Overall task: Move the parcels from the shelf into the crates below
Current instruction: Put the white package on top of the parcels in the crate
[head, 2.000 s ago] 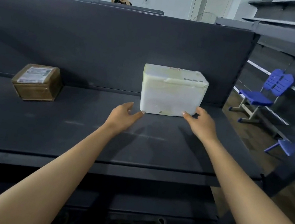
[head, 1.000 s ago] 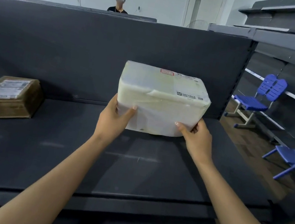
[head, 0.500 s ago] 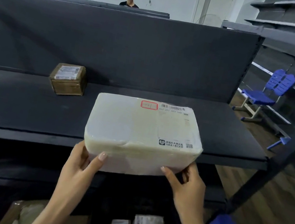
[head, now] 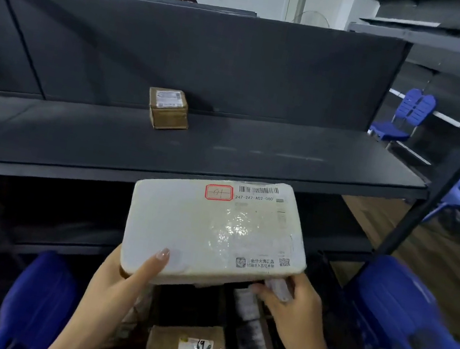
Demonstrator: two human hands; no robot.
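Parcel (head: 213, 232), long axis left to right, hangs above the crate (head: 188, 309). Left hand (head: 125, 281) and right hand (head: 291, 309) grip its near corners.

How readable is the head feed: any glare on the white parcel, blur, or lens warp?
Head view: wrap glare on the white parcel washes out mid-label, though its barcode number reads. Head view: the blue crate at bottom right is blurred. Head view: the wide-angle lens bows the shelf edge.
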